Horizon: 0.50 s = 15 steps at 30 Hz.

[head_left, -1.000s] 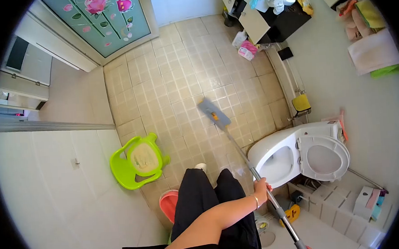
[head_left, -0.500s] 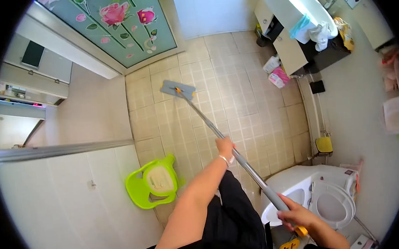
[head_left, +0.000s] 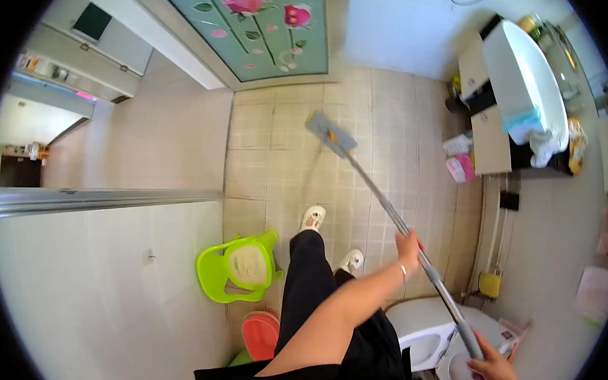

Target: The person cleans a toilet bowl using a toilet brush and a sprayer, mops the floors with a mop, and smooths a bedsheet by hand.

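A flat mop slants across the view, its grey rectangular head lying on the tiled floor. My left hand is wrapped round the middle of the metal pole. Near the pole's top end, at the lower right, my right hand grips the grey handle. The toilet with its lid raised lies beneath the upper part of the pole. My two feet in white shoes stand on the floor behind the mop head.
To the left stands a green plastic chair, with a red basin near it. A washbasin on a cabinet is at the right, with pink and white packages beside it. A flowered glass door stands at the back.
The mop head has moved right in view and turned to a steeper slant. Both hands have shifted right with the pole. My view has also shifted, and my shoes and the red basin now show.
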Tool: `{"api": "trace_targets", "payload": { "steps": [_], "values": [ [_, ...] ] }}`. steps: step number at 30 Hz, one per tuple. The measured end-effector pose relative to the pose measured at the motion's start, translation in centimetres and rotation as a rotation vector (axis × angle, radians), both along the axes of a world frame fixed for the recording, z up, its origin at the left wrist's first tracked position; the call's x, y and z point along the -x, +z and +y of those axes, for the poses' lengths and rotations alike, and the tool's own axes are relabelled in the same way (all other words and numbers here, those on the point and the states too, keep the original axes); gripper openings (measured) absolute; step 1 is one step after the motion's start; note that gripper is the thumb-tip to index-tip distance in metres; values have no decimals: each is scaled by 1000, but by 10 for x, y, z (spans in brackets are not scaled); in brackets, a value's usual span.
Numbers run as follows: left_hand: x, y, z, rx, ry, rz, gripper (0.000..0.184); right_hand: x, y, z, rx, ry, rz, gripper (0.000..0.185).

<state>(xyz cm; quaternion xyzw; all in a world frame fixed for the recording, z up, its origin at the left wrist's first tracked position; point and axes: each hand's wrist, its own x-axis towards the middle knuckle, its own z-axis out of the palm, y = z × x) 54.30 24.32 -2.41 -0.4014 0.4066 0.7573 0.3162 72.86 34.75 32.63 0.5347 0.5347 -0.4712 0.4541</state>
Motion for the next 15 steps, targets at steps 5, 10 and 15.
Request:
{"api": "trace_targets", "payload": {
  "steps": [5,10,15],
  "values": [
    [-3,72,-37,-132,234,-242,14,66,66,21,-116,976,427,65],
    [71,35,-118,-54,217,-131,15,170,50,-75,-210,1334,607,66],
    [197,-6,-192,187,185,2,16,249,-5,-157,124,65,81,57]
  ]
}}
